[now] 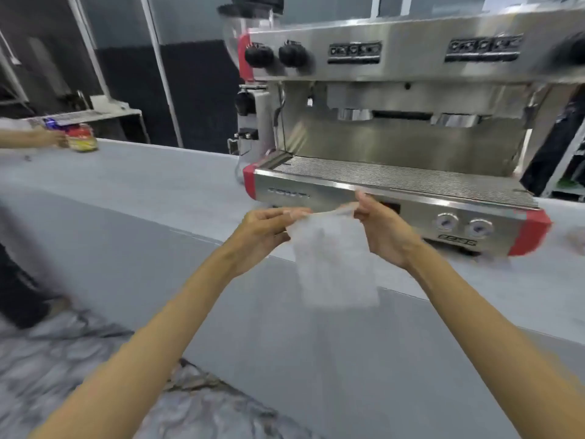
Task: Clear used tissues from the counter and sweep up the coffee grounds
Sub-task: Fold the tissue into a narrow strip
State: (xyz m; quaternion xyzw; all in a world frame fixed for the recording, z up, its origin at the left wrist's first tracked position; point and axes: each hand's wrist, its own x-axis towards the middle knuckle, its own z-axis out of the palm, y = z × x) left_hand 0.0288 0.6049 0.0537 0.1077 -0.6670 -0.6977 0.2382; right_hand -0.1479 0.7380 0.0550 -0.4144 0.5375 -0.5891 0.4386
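Two bare hands of yours meet in front of the tabletop's edge, holding one thin, translucent white sheet, a tissue [332,264], between them. Your left hand [262,229] has its fingers [292,213] pinched on the sheet's top left corner; your right hand [384,229] pinches the top right corner, so the upper edge is stretched nearly taut and the rest hangs down limp and slightly crumpled in the air, off the tabletop [142,185]. That surface is smooth, matte pale grey. Just beyond your hands stands a boxy espresso machine [395,122] in brushed steel with red corner caps, a ribbed drip grate, two round gauges and black knobs; its badge is too blurred to read. Far left, another person's hand [47,137] is at a jar [83,139] with a red-and-yellow label, also unreadable.
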